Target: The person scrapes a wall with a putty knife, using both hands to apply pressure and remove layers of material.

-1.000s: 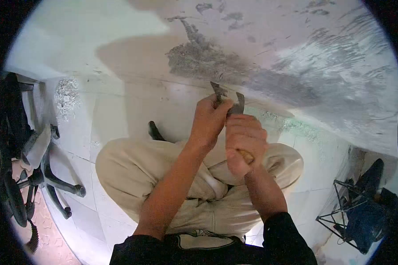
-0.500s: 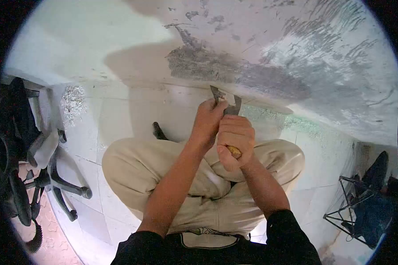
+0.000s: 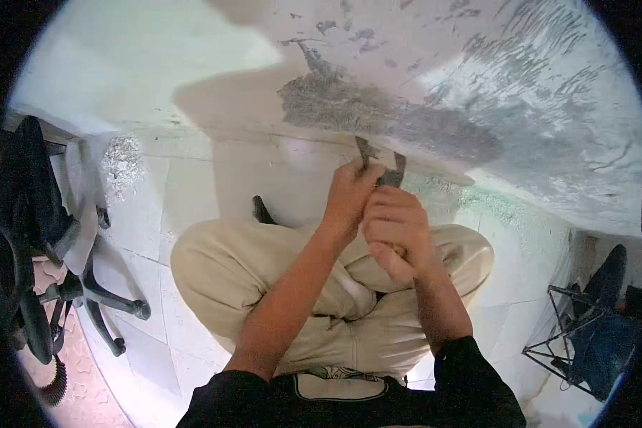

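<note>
I crouch in front of a white wall (image 3: pixel 157 64) with a grey scraped patch (image 3: pixel 378 114). Both hands hold a metal scraper (image 3: pixel 391 168) whose blade edge meets the wall's base. My left hand (image 3: pixel 349 196) presses on the blade from above and the left. My right hand (image 3: pixel 396 232) is wrapped around the scraper's wooden handle, which barely shows under the fingers. Beige trousers cover my knees (image 3: pixel 228 271) below the hands.
A black office chair (image 3: pixel 43 257) stands at the left on the tiled floor. A pile of grey scrapings (image 3: pixel 121 160) lies by the wall's base at the left. A black wire frame with dark items (image 3: pixel 585 335) sits at the right. Loose flakes lie along the skirting.
Both hands and the scraper have shifted slightly right along the wall's base, with the blade tilted a little more upright. The grip has not changed.
</note>
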### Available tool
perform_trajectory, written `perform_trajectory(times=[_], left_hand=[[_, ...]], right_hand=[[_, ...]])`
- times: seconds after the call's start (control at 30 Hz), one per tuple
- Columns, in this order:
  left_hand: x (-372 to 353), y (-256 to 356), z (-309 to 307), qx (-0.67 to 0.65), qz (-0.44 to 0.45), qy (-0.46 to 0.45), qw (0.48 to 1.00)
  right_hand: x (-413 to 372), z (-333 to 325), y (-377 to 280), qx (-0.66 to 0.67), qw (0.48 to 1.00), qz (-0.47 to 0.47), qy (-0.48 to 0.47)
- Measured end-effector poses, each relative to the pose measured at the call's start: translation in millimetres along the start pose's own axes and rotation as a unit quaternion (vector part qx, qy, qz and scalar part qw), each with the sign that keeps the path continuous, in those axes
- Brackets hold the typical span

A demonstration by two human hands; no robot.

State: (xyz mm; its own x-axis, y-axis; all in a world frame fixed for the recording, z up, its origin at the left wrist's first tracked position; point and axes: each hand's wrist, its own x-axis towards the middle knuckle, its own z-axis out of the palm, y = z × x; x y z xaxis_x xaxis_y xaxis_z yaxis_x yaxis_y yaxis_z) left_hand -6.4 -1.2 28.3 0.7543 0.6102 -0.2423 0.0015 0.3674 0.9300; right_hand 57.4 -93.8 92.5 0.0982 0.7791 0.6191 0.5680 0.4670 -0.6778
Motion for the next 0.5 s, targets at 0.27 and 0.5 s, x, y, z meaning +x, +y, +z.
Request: perform_trajectory(times=[0.27, 0.5], left_hand=[[-10, 15, 16, -0.087, -0.083, -0.028, 0.992], [-6, 12, 16, 0.089, -0.025, -0.034, 0.995]], right_hand=[[-2, -9, 2, -0.01, 1.0, -0.01, 0.01], [-13, -9, 20, 0.0, 0.997, -0.004, 0.071]])
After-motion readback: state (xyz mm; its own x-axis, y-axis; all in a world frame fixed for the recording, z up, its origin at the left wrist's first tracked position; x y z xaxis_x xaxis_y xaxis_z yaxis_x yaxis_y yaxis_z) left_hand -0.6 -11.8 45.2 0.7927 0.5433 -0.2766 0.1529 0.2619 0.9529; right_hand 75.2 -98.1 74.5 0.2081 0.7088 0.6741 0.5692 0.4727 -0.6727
